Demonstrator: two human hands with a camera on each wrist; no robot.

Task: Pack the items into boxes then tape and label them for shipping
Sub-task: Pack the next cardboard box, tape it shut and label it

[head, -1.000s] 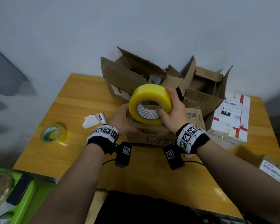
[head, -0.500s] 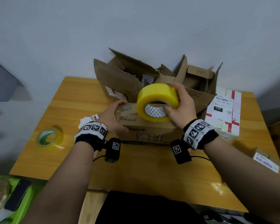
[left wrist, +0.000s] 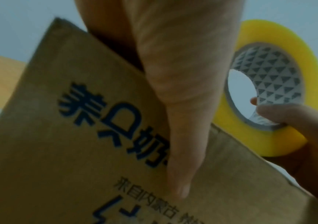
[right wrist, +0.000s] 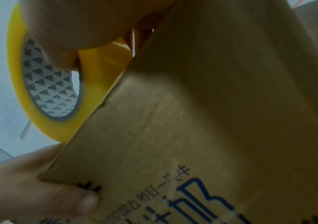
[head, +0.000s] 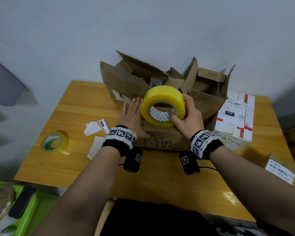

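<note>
Yellow tape roll (head: 163, 105) stands on the closed brown box (head: 160, 142), right hand (head: 188, 119) gripping it, fingers (left wrist: 274, 112) curled through its core. Left hand (head: 132, 116) presses flat beside it. If that palm lifts, the tape could wrinkle or the flaps spring open.

Head view: right hand (head: 190, 119) grips yellow tape roll (head: 162, 104), thumb hooked in the patterned core, roll standing on edge atop the closed cardboard box (head: 162, 142). Left hand (head: 132, 115) lies flat on the box top, fingers straight, just left of the roll. Box sits on wooden table (head: 71, 160). Opened cartons (head: 126, 79) behind. Smaller tape roll (head: 54, 142) at table's left.
</note>
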